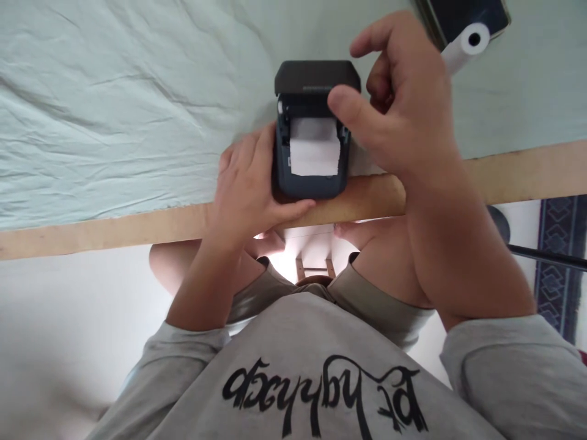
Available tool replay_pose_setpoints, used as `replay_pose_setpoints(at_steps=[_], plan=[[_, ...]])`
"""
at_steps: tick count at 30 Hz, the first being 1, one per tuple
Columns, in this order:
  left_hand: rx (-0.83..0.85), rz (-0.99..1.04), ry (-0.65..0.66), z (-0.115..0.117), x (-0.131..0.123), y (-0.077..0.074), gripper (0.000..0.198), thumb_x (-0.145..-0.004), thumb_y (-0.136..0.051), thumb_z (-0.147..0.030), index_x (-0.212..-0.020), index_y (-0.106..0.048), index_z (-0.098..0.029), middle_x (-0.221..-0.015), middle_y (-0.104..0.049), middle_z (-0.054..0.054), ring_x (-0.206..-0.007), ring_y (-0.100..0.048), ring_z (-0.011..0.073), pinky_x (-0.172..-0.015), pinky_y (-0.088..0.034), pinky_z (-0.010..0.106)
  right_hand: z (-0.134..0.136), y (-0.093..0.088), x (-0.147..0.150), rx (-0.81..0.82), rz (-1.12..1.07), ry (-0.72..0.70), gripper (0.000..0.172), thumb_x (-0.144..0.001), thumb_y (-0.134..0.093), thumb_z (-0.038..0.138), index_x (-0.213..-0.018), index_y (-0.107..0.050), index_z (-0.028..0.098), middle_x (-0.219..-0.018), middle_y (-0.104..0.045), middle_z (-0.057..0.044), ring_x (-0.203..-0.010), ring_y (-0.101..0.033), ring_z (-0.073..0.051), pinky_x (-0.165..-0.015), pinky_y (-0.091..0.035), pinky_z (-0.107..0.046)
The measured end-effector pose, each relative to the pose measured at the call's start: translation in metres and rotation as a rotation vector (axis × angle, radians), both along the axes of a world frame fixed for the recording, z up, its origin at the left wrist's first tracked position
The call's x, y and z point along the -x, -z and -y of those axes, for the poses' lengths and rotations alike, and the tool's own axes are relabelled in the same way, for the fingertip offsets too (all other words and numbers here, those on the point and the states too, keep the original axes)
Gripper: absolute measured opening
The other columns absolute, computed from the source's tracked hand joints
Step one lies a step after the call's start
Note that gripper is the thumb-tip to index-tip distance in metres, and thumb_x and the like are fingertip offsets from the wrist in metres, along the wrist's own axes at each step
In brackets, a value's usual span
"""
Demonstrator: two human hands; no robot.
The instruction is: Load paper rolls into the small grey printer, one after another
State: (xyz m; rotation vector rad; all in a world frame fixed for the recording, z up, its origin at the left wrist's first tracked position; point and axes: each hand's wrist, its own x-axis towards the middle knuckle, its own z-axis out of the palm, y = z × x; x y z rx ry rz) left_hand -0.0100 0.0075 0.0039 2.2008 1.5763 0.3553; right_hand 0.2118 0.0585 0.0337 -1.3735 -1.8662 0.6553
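Note:
A small dark-blue label printer [312,186] rests near the front edge of the bed or table, its black lid [316,76] raised. White paper [315,146] lies in its compartment, the loose end hanging toward me. My left hand [250,183] braces the printer's left side, fingers along the wall and thumb across the front. Over the printer's right side, my right hand [398,91] has its thumb at the lid's lower right corner. Its index finger reaches out apart from the thumb, the other fingers are curled, and nothing shows between them.
A white paper roll [472,41] and a dark phone-like object [468,15] lie at the upper right. Pale green cloth [137,110] covers the surface, ending at a wooden edge [527,174]. A dark patterned strip [557,263] and a black rod [550,255] are at the right.

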Motion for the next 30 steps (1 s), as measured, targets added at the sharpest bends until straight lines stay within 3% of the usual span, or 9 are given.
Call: replay_pose_setpoints(at_steps=[2, 5, 8, 11, 15, 18, 22, 26, 30], plan=[[-0.010, 0.005, 0.007, 0.001, 0.001, 0.001, 0.105, -0.071, -0.075, -0.077, -0.153, -0.034, -0.026, -0.149, -0.053, 0.014, -0.141, -0.047, 0.0408, -0.120, -0.036, 0.057, -0.002, -0.003, 0.008, -0.038, -0.096, 0.015, 0.024, -0.089, -0.063, 0.036, -0.104, -0.058, 0.019, -0.080, -0.051, 0.005, -0.054, -0.035, -0.007, -0.059, -0.033, -0.029], [0.008, 0.025, 0.016, 0.001, 0.002, 0.001, 0.102, -0.075, -0.070, -0.079, -0.154, -0.034, -0.025, -0.155, -0.051, 0.014, -0.145, -0.045, 0.0407, -0.122, -0.033, 0.057, -0.004, -0.003, 0.020, -0.054, -0.273, 0.040, 0.008, -0.096, -0.055, 0.028, -0.099, -0.051, 0.021, -0.112, -0.058, 0.000, -0.051, -0.047, -0.003, -0.049, -0.030, -0.027], [0.014, 0.043, 0.029, 0.002, 0.003, 0.000, 0.108, -0.077, -0.062, -0.086, -0.156, -0.033, -0.018, -0.156, -0.050, 0.017, -0.146, -0.045, 0.0411, -0.123, -0.032, 0.057, -0.007, -0.002, 0.025, -0.155, -0.375, 0.102, 0.015, -0.096, -0.053, 0.028, -0.084, -0.044, 0.025, -0.084, -0.052, 0.003, -0.058, -0.061, -0.009, -0.048, -0.034, -0.028], [-0.007, 0.037, 0.052, 0.002, 0.004, 0.001, 0.114, -0.081, -0.053, -0.088, -0.157, -0.032, -0.006, -0.156, -0.050, 0.022, -0.146, -0.045, 0.0391, -0.124, -0.033, 0.053, -0.009, -0.005, 0.025, -0.146, -0.004, 0.058, 0.030, -0.096, -0.054, 0.038, -0.070, -0.044, 0.025, -0.067, -0.052, 0.001, -0.067, -0.064, -0.018, -0.063, -0.044, -0.034], [-0.024, 0.038, 0.048, 0.003, 0.004, 0.002, 0.109, -0.080, -0.056, -0.086, -0.157, -0.035, -0.011, -0.156, -0.050, 0.018, -0.145, -0.047, 0.0382, -0.123, -0.033, 0.052, -0.009, -0.018, 0.025, 0.121, 0.624, -0.019, 0.017, -0.088, -0.059, 0.041, -0.086, -0.066, 0.026, -0.087, -0.073, -0.007, -0.092, -0.067, -0.035, -0.087, -0.049, -0.055], [0.002, 0.041, 0.042, 0.004, 0.003, 0.000, 0.101, -0.080, -0.064, -0.080, -0.156, -0.036, -0.019, -0.158, -0.049, 0.016, -0.146, -0.046, 0.0394, -0.124, -0.031, 0.053, -0.011, -0.028, 0.025, 0.231, 0.658, -0.106, 0.025, -0.085, -0.062, 0.035, -0.107, -0.072, 0.028, -0.108, -0.077, -0.007, -0.110, -0.067, -0.041, -0.091, -0.050, -0.059], [0.007, 0.052, 0.057, 0.003, 0.003, -0.002, 0.104, -0.081, -0.065, -0.078, -0.156, -0.036, -0.011, -0.156, -0.049, 0.021, -0.146, -0.045, 0.0415, -0.124, -0.031, 0.053, -0.022, -0.034, 0.024, 0.302, 0.723, -0.192, 0.044, -0.075, -0.075, 0.035, -0.118, -0.069, 0.037, -0.104, -0.076, -0.002, -0.092, -0.068, -0.031, -0.078, -0.052, -0.048], [-0.020, 0.035, 0.050, 0.004, 0.004, -0.001, 0.105, -0.079, -0.067, -0.078, -0.156, -0.037, -0.013, -0.156, -0.051, 0.020, -0.144, -0.048, 0.0393, -0.122, -0.034, 0.050, -0.031, -0.034, 0.028, 0.324, 0.809, -0.219, 0.030, -0.071, -0.077, 0.027, -0.100, -0.071, 0.034, -0.081, -0.069, -0.001, -0.068, -0.056, -0.023, -0.060, -0.043, -0.041], [-0.013, 0.035, 0.048, 0.005, 0.005, 0.001, 0.103, -0.079, -0.067, -0.079, -0.157, -0.037, -0.019, -0.157, -0.051, 0.017, -0.144, -0.048, 0.0379, -0.122, -0.034, 0.051, -0.025, -0.040, 0.026, 0.261, 0.721, -0.224, 0.019, -0.069, -0.079, 0.025, -0.082, -0.066, 0.030, -0.078, -0.067, -0.001, -0.064, -0.053, -0.019, -0.064, -0.046, -0.041]])
